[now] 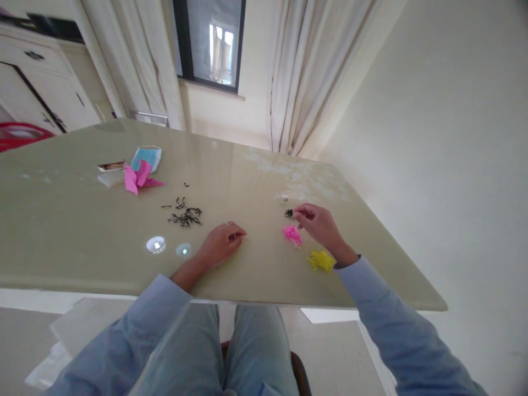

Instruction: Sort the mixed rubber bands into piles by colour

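Note:
My left hand (220, 245) rests on the table with thumb and forefinger pinched together; something tiny and pale may show at the tips, too small to name. To its left lies a loose heap of small black hook-shaped pieces (185, 218), with a few strays beyond it. My right hand (319, 223) has its fingertips closed at the edge of a little pile of black bits (289, 213); what they grip, if anything, cannot be made out. Just below are a pile of pink strands or bands (292, 236) and a yellow pile (320, 260) near my right wrist.
A clear plastic piece (284, 197) lies beyond the black bits. Farther left on the glossy table (82, 220) are a blue face mask (147, 158), folded pink paper (140, 177) and a small printed packet (111, 166). A wall (433, 137) borders the right side.

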Motion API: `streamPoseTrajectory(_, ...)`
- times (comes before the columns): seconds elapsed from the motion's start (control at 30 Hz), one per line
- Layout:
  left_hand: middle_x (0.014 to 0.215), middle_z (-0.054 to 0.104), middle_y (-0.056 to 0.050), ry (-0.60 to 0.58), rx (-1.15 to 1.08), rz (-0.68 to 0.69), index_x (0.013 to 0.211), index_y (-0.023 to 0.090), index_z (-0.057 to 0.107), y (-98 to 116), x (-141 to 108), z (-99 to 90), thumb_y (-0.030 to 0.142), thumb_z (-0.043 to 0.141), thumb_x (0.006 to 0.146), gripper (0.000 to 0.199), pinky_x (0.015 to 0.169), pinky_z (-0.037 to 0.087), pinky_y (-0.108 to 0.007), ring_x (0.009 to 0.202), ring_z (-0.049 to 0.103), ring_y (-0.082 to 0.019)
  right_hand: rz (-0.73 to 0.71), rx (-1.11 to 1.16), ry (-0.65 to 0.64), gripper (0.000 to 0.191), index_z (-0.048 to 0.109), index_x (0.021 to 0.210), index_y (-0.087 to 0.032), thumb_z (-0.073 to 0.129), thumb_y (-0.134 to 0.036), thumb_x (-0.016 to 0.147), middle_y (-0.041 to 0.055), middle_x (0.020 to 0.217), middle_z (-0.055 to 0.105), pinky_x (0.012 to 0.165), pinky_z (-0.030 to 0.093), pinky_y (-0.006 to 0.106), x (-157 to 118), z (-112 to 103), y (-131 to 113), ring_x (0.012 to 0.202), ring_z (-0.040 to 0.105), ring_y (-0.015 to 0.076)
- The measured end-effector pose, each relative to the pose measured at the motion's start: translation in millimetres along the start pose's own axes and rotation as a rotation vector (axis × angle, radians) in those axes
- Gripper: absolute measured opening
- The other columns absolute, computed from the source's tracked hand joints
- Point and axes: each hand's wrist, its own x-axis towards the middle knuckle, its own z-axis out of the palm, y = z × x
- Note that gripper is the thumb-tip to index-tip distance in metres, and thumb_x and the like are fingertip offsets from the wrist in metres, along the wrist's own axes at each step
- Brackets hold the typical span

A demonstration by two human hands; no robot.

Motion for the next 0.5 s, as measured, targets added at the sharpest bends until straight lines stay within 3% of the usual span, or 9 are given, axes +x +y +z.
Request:
streamPoseTrajectory(0.2, 0.085, 0.070, -0.004, 0.054, -0.037, -0.007, 0.091, 0.017, 0.073, 6.8, -2.8, -2.4, 0.014, 0.054, 0.085, 0.020, 0.075, 0.047, -0.027, 0.079, 0.062, -0.015, -0.163, 0.128, -0.250, 0.014, 0.071, 0.088, -0.021, 0.058, -0.026, 0.088, -0.0004, 0.071, 0.070, 0.060, 0.046, 0.024, -24.7, 74.3, -34.1, 0.059, 0.065, 0.0134)
streamPoseTrajectory(0.3, 0.083, 0.070, -0.003, 0.132, -0.037, -0.017, 0.089, 0.018, 0.073, 10.4, -5.9, -5.5, 0.013, 0.056, 0.085, 0.018, 0.075, 0.047, -0.026, 0.078, 0.062, -0.015, -0.233, 0.097, -0.273, 0.015, 0.072, 0.089, -0.021, 0.058, -0.023, 0.089, 0.0015, 0.079, 0.073, 0.067, 0.046, 0.026, -19.7, 105.7, -36.0, 0.070, 0.065, 0.0153)
streamPoseTrajectory(0.5, 0.079, 0.069, -0.002, 0.336, -0.018, -0.078, 0.088, 0.017, 0.073, 7.1, -18.6, -17.0, 0.015, 0.056, 0.084, 0.017, 0.067, 0.047, -0.024, 0.066, 0.059, -0.012, -0.235, 0.053, -0.211, 0.015, 0.072, 0.089, -0.019, 0.057, -0.021, 0.088, 0.0038, 0.084, 0.074, 0.070, 0.045, 0.026, -12.5, 122.6, -28.5, 0.073, 0.064, 0.0164)
